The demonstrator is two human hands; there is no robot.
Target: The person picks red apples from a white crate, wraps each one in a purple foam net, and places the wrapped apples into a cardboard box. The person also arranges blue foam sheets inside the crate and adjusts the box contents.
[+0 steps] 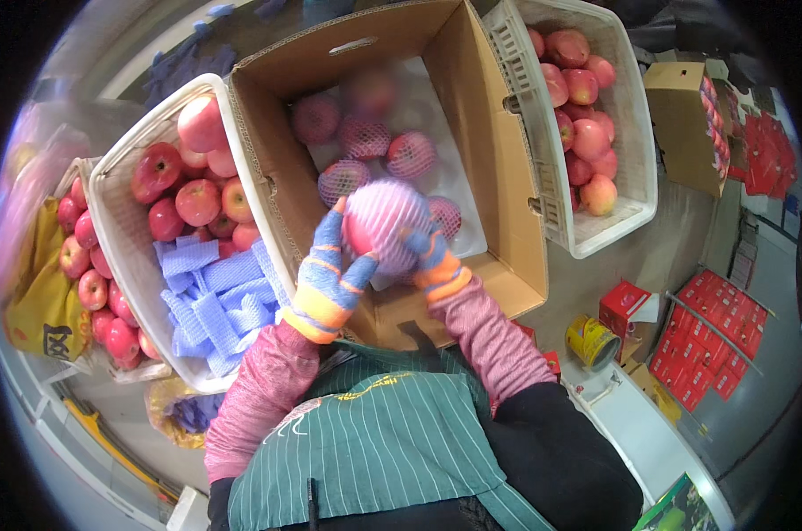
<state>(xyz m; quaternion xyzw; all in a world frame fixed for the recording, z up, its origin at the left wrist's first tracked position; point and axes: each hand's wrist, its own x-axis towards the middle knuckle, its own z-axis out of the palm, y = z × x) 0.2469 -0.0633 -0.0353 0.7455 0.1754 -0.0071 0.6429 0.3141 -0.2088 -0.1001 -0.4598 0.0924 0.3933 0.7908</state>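
Both my hands wear striped blue, yellow and orange knit gloves with bare fingertips. Between them, over the near part of an open cardboard box (514,265), is a red apple in a pink-purple foam net (391,222). My left hand (328,279) grips its left side, and my right hand (437,259) is on its right side. Several netted apples (411,154) lie on a pale sheet at the bottom of the box. The left crate (119,192) holds bare red apples (198,202) and a pile of flat blue-purple foam nets (228,312).
A white plastic crate (630,133) with more apples stands against the box's right side. Further left is another container of apples (92,289) beside a yellow bag (39,285). A yellow can (590,340) and red cartons (713,332) are at the lower right.
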